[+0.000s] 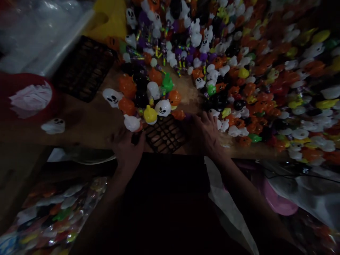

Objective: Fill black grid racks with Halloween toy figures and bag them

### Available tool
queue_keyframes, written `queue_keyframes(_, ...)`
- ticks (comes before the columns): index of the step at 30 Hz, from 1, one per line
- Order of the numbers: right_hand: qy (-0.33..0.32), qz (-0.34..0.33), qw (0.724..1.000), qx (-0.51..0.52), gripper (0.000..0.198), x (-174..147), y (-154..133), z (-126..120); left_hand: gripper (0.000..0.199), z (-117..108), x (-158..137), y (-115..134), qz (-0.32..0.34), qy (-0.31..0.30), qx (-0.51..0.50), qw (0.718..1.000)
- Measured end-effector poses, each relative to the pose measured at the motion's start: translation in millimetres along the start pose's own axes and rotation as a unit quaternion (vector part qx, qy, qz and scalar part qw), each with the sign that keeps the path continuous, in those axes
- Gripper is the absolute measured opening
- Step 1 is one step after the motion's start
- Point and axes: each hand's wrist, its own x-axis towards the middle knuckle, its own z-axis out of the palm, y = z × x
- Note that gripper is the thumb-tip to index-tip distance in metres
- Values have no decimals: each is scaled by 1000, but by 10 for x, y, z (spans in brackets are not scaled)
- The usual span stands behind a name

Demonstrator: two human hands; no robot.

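Note:
My left hand [126,144] rests at the table's front edge, beside the left side of a black grid tray [166,136]. Its thumb and fingers are apart, with a small dark patch between them that I cannot make out. My right hand [209,136] lies to the right of the tray, fingers spread, its tips close to the large pile of toy figures. Behind the tray sits a cluster of toys: a white skull-faced figure [163,108], a yellow figure [150,115], a white figure [132,123], an orange figure [127,86] and a green figure [167,83].
A large heap of orange, white, black and green toys [260,102] covers the right side. At left are another black grid tray [85,69], a red bowl [54,95] with white paper slips, and a lone white ghost figure [54,126]. Bagged toys [55,212] lie below.

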Motion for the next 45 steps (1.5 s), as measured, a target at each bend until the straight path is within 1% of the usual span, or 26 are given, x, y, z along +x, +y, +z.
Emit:
queue_keyframes(3, -12, -23, 999, 29, 21, 54, 22, 14, 24, 6, -2, -40, 16, 9, 5, 1000)
queue_keyframes(7, 7, -75, 991, 111, 15, 15, 134, -27, 23, -20, 11, -88, 55, 6, -8, 998)
queue_keyframes(10, 37, -70, 987, 140, 14, -115, 159, -109, 23, -32, 16, -90, 58, 1, -26, 998)
queue_keyframes(12, 44, -47, 987, 147, 14, -199, 108, -144, 23, -28, 26, -68, 33, -7, -38, 999)
queue_keyframes(15, 23, -6, 987, 161, 9, -272, -41, -149, 22, -14, 54, -23, 1, -26, -51, 998)
queue_keyframes(19, -9, 22, 989, 148, 10, -287, -237, -164, 20, -24, 74, -12, -6, -42, -51, 998)
queue_keyframes(24, -37, 10, 990, 136, 18, -297, -325, -286, 21, -61, 7, -25, -3, -23, -20, 1000)
queue_keyframes(27, -51, -27, 981, 187, 21, -294, -369, -342, 19, -42, -28, 17, -9, -9, -6, 1000)
queue_keyframes(29, -39, -36, 972, 230, 17, -272, -423, -349, 19, -18, -19, 47, -12, -14, -3, 1000)
queue_keyframes(33, 27, -24, 947, 319, 13, -222, -571, -291, 15, -7, 57, 26, -8, -41, -18, 999)
queue_keyframes(35, 40, -10, 933, 357, 11, -209, -654, -226, 13, -30, 93, -20, 1, -64, -38, 997)
queue_keyframes(38, 40, 10, 920, 391, 14, -173, -783, -85, 15, -79, 113, -75, 16, -87, -55, 995)
queue_keyframes(42, 30, 14, 900, 435, 23, -71, -924, 94, 17, -114, 101, -78, 27, -82, -59, 995)
queue_keyframes(45, 1, 3, 895, 447, 28, -21, -958, 146, 17, -106, 92, -70, 30, -80, -49, 995)
